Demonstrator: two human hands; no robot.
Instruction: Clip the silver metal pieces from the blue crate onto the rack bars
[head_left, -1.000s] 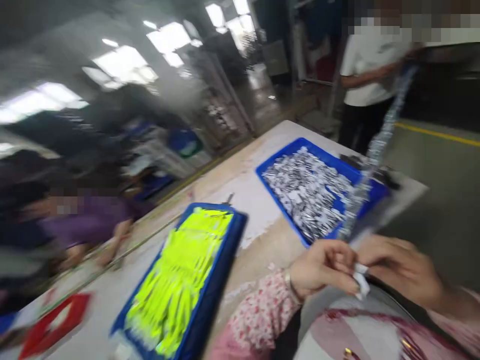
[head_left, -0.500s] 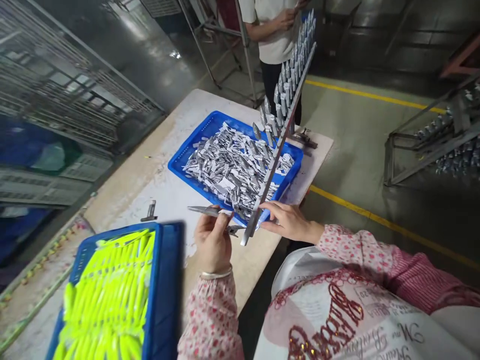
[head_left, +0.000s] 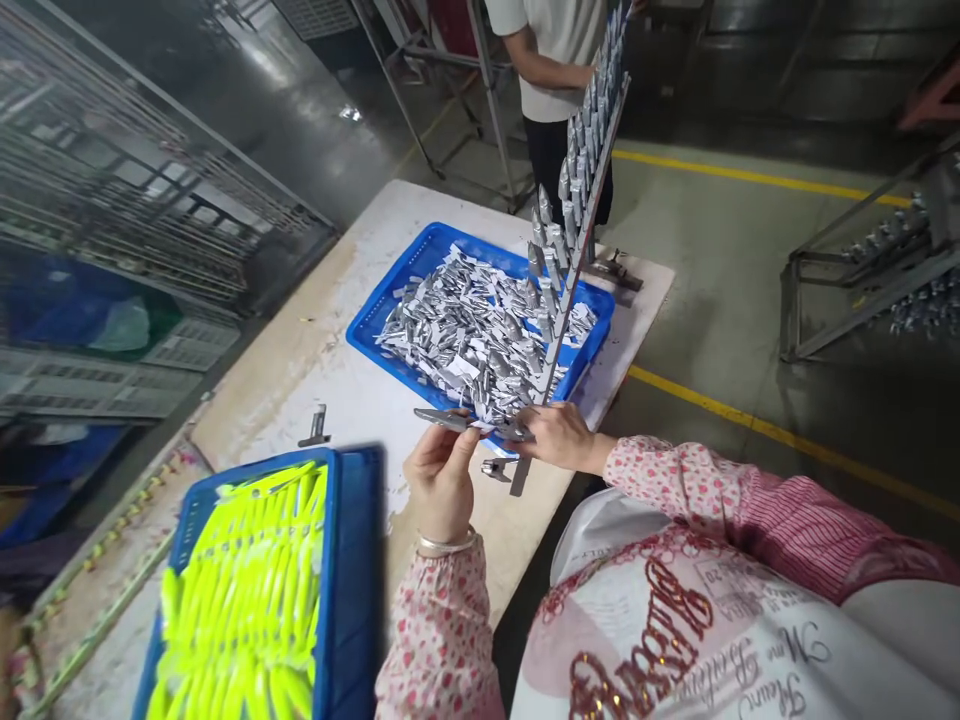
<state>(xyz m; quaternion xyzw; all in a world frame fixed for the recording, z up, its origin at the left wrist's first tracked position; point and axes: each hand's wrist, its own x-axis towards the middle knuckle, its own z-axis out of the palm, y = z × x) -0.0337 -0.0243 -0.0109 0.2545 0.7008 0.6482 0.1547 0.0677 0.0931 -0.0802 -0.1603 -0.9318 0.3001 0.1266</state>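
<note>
My left hand point(head_left: 442, 470) pinches a slim grey metal piece point(head_left: 442, 418) that points left, just in front of the blue tray point(head_left: 375, 318) heaped with small silver parts point(head_left: 480, 340). My right hand point(head_left: 559, 438) is closed around the lower end of a long metal rack bar point(head_left: 577, 200), which slants up and away with several silver parts clipped along it. Both hands meet at the bar's lower end, over the table's near edge.
A second blue tray point(head_left: 352, 580) with neon yellow pieces point(head_left: 247, 600) lies at the near left. A small dark clip point(head_left: 316, 428) rests on the worn white table point(head_left: 330, 290). Another person in a white shirt point(head_left: 555, 50) stands beyond the table. A metal frame point(head_left: 862, 280) stands at right.
The camera swung down from the room to the table. My right hand slid along the rack bar toward my left hand, and the bar now stands steeper.
</note>
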